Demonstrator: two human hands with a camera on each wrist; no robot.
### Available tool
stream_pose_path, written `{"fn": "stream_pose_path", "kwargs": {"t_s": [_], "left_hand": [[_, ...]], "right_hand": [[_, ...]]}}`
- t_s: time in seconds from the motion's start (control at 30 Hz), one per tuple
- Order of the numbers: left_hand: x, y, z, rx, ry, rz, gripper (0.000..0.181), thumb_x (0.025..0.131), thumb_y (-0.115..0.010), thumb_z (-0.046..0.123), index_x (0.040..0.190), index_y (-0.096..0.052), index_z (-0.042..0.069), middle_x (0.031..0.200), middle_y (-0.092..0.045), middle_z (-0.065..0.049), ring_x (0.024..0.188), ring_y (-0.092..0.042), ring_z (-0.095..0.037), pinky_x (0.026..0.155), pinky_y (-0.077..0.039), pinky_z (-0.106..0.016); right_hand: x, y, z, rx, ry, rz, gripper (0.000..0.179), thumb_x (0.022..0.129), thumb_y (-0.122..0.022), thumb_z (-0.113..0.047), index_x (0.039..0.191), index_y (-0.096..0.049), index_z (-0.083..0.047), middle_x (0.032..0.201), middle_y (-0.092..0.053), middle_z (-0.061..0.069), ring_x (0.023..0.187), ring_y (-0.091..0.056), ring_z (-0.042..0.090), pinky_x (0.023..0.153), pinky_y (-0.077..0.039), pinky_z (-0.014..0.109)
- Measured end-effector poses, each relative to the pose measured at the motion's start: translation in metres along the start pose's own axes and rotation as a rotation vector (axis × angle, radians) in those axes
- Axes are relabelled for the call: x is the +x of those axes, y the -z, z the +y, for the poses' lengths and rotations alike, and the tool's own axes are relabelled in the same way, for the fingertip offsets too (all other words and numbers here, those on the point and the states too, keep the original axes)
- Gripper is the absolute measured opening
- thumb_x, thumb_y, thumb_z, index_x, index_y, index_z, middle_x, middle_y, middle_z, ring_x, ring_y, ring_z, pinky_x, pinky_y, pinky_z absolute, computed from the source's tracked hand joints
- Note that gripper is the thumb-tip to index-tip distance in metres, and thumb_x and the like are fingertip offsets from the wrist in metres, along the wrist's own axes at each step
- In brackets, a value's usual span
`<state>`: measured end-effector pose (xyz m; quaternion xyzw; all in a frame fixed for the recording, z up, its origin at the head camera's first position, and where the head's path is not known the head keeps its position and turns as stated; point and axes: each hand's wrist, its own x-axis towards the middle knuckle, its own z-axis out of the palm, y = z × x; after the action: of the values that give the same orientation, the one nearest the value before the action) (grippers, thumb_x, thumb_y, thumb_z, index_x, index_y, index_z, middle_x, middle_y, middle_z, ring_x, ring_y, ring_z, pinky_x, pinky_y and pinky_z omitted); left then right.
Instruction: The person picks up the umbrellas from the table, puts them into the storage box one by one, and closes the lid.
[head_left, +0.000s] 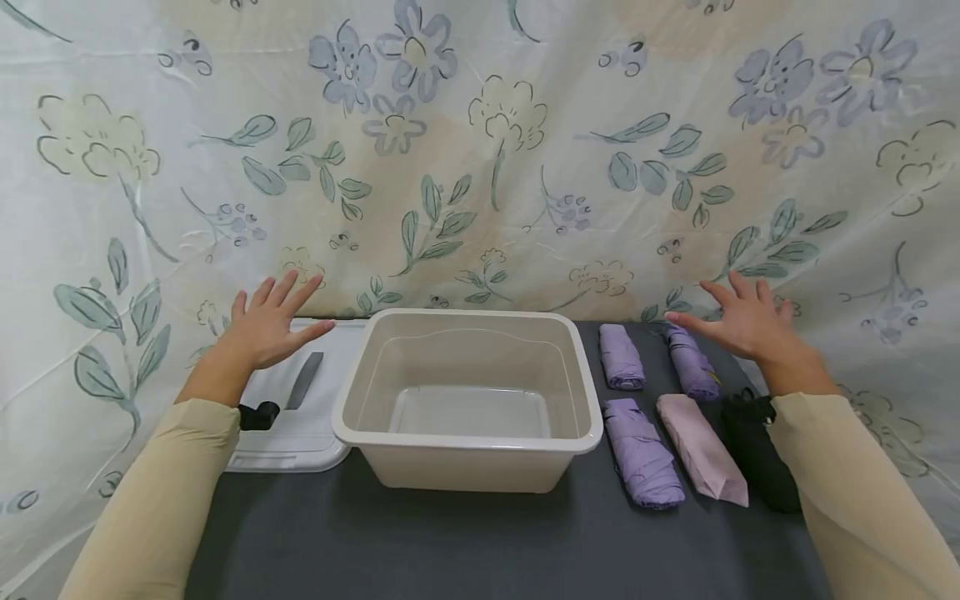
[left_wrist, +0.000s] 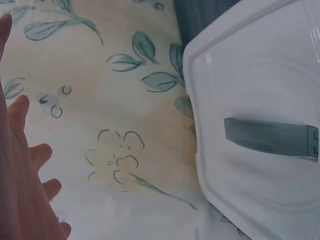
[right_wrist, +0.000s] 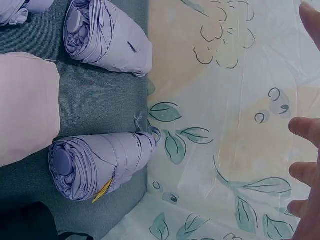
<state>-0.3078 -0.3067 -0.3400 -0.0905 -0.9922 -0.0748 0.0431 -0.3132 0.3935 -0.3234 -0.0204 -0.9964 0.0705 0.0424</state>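
My left hand (head_left: 266,329) is held up with fingers spread, above a white plastic lid (head_left: 262,450). A grey strip (left_wrist: 265,136) shows over the lid; I cannot tell whether it lies on it. My right hand (head_left: 742,321) is raised too, its fingers spread and holding nothing. Nearest to it is a rolled purple umbrella (right_wrist: 102,162) with a yellow tag. Two more rolled purple umbrellas, a back one (head_left: 622,357) and a front one (head_left: 643,454), lie beside the beige plastic bin (head_left: 468,467). The bin stands open between the hands, with nothing inside.
A pale pink wrapped bundle (head_left: 701,448) and a black bundle (head_left: 765,467) lie at the right, the black one partly behind the right sleeve. The dark grey table (head_left: 465,542) ends at a floral curtain (head_left: 480,167) behind the bin.
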Motion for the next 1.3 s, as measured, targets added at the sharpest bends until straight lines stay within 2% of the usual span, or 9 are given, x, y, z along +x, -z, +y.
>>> {"fn": "stream_pose_path", "kwargs": {"t_s": [0.2, 0.47, 0.63, 0.83, 1.1, 1.2, 1.3], "left_hand": [[-0.002, -0.002, -0.001, 0.001, -0.012, 0.009, 0.094, 0.093, -0.038, 0.08, 0.166, -0.002, 0.032, 0.172, 0.001, -0.021, 0.154, 0.0, -0.055, 0.116, 0.007, -0.079], [-0.004, -0.002, 0.003, -0.001, -0.001, -0.004, 0.096, 0.092, -0.037, 0.081, 0.166, -0.002, 0.03, 0.172, 0.001, -0.022, 0.154, 0.002, -0.055, 0.116, 0.007, -0.079], [-0.006, -0.002, 0.008, 0.007, 0.001, -0.004, 0.097, 0.093, -0.038, 0.081, 0.166, -0.002, 0.03, 0.171, -0.001, -0.023, 0.153, -0.002, -0.057, 0.116, 0.005, -0.08], [-0.013, -0.005, 0.018, 0.02, 0.03, -0.002, 0.098, 0.092, -0.036, 0.082, 0.166, -0.003, 0.026, 0.17, -0.004, -0.026, 0.151, -0.005, -0.059, 0.115, 0.001, -0.081], [-0.023, -0.011, 0.031, -0.022, 0.013, 0.073, 0.096, 0.094, -0.04, 0.077, 0.166, -0.006, 0.024, 0.169, -0.011, -0.027, 0.152, -0.008, -0.057, 0.117, -0.002, -0.079], [-0.028, -0.015, 0.036, -0.019, 0.0, 0.11, 0.094, 0.095, -0.043, 0.074, 0.167, -0.006, 0.024, 0.169, -0.015, -0.026, 0.153, -0.01, -0.056, 0.118, -0.008, -0.078], [-0.034, -0.02, 0.042, -0.028, -0.015, 0.161, 0.094, 0.097, -0.046, 0.071, 0.167, -0.008, 0.022, 0.166, -0.021, -0.028, 0.151, -0.015, -0.055, 0.117, -0.014, -0.078]], "right_hand": [[-0.003, -0.002, -0.001, -0.002, 0.01, 0.009, 0.111, 0.085, -0.045, -0.087, 0.164, -0.019, -0.013, 0.167, 0.001, 0.032, 0.148, 0.007, 0.065, 0.105, 0.002, 0.089], [-0.009, -0.003, -0.006, -0.02, 0.045, 0.036, 0.108, 0.086, -0.046, -0.085, 0.163, -0.022, -0.013, 0.167, -0.004, 0.032, 0.148, -0.001, 0.064, 0.104, -0.004, 0.089], [-0.011, -0.008, -0.007, -0.004, 0.066, 0.054, 0.105, 0.089, -0.047, -0.081, 0.165, -0.017, -0.014, 0.167, -0.003, 0.033, 0.147, -0.001, 0.066, 0.105, -0.007, 0.088], [-0.018, -0.018, -0.015, 0.02, 0.109, 0.072, 0.104, 0.091, -0.049, -0.078, 0.165, -0.016, -0.012, 0.165, -0.009, 0.035, 0.143, -0.012, 0.066, 0.103, -0.016, 0.086], [-0.032, -0.023, -0.028, 0.125, 0.147, 0.071, 0.099, 0.093, -0.054, -0.07, 0.163, -0.021, -0.009, 0.167, -0.007, 0.032, 0.15, -0.004, 0.061, 0.11, -0.011, 0.085], [-0.04, -0.027, -0.034, 0.177, 0.17, 0.085, 0.095, 0.095, -0.056, -0.066, 0.163, -0.024, -0.008, 0.168, -0.009, 0.03, 0.151, -0.004, 0.061, 0.111, -0.011, 0.084], [-0.05, -0.032, -0.039, 0.231, 0.209, 0.115, 0.089, 0.097, -0.058, -0.059, 0.161, -0.028, -0.006, 0.167, -0.014, 0.031, 0.15, -0.012, 0.06, 0.112, -0.014, 0.082]]}}
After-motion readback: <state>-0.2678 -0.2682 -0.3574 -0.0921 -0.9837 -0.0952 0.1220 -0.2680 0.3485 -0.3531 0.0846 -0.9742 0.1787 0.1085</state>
